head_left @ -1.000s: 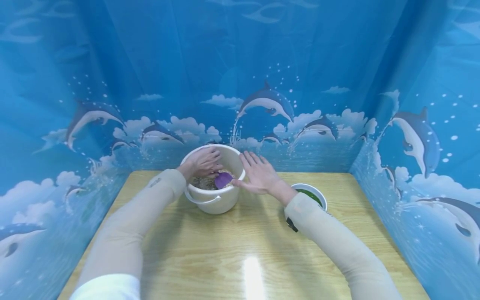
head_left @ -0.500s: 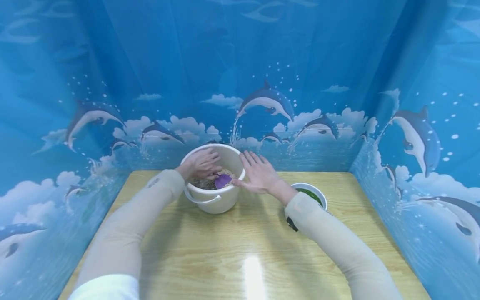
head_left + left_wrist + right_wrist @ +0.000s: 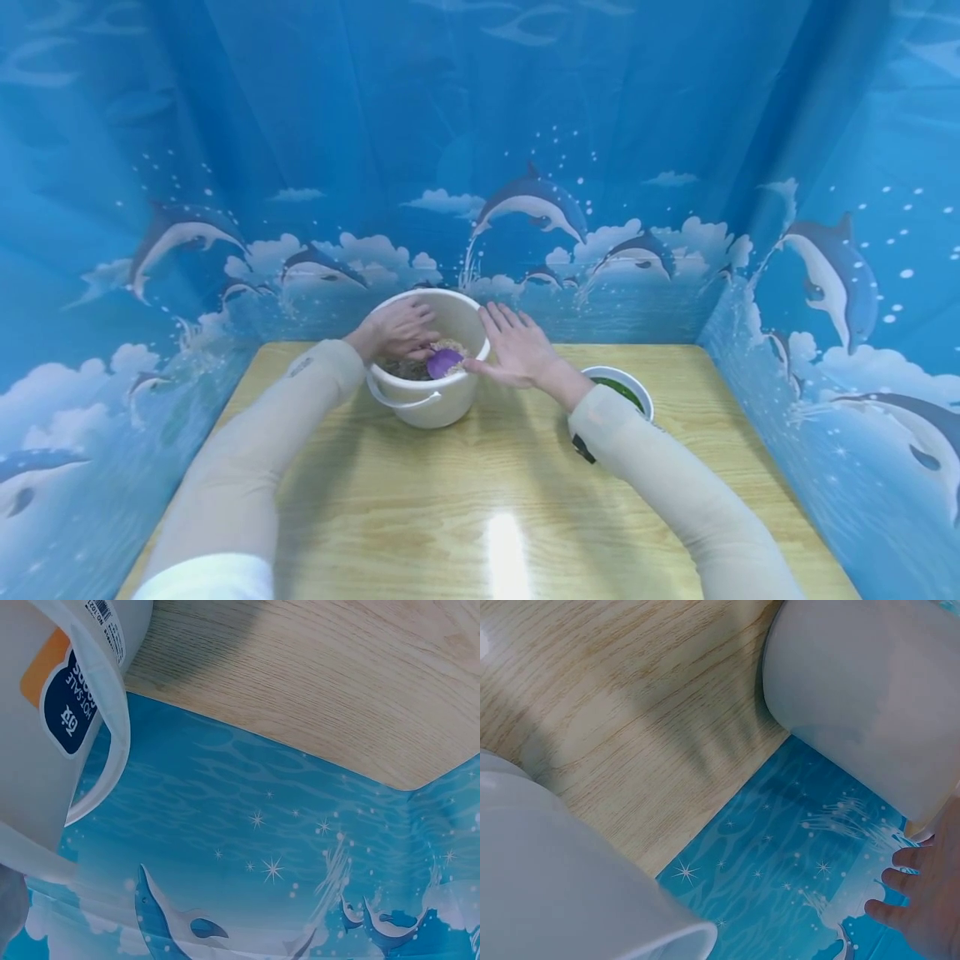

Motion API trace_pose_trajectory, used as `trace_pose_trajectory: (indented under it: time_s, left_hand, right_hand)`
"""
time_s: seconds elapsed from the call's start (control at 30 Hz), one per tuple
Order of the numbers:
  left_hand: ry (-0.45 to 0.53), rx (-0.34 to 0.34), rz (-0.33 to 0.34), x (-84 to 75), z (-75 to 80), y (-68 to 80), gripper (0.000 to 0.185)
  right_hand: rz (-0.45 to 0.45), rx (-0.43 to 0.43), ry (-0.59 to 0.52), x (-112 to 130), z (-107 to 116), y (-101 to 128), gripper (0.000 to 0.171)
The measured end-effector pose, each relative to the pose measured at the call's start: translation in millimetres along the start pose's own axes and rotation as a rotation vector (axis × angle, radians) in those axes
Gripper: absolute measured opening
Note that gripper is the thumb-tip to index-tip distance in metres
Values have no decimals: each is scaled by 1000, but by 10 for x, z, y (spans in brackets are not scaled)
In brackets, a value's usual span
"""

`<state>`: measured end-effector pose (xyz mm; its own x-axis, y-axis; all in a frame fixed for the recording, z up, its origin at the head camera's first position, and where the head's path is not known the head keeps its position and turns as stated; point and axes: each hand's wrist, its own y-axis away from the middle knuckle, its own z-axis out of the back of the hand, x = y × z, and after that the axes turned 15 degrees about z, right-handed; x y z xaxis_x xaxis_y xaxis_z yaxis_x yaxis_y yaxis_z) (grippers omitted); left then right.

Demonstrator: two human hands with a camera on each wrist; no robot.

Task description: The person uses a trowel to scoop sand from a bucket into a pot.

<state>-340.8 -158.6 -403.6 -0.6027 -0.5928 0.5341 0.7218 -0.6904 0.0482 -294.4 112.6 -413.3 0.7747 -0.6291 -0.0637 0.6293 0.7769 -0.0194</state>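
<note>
A white bucket (image 3: 431,412) with a handle stands on the wooden table near its back edge. Tan, grainy stuff (image 3: 405,367) covers the bucket's bottom. Reaching over the rim from the left, my left hand (image 3: 403,327) has curled fingers at the end of a purple scoop (image 3: 444,363) inside the bucket. The scoop's handle is hidden under the hand. My right hand (image 3: 517,346) lies with straight fingers against the bucket's right rim, its thumb at the near side. In the right wrist view, the fingers (image 3: 907,881) of that hand are spread beside the bucket (image 3: 862,697).
A white container (image 3: 641,398) with green contents stands on the table (image 3: 450,500) to the right, partly behind my right forearm; it also fills the lower left of the right wrist view. Blue dolphin-print curtains (image 3: 420,167) enclose the table at the back and both sides.
My left hand has shifted slightly left inside the bucket. The purple scoop has turned a little with it. My right hand keeps its place at the rim.
</note>
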Motion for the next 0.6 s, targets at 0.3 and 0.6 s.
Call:
trace_pose_trajectory:
  time_s: [0.3, 0.6]
  left_hand:
    - [46, 27, 31, 17, 29, 30, 43]
    - [59, 18, 20, 34, -11, 34, 45]
  right_hand:
    - [-7, 11, -11, 3, -7, 5, 107]
    - [-5, 12, -9, 8, 7, 6, 107]
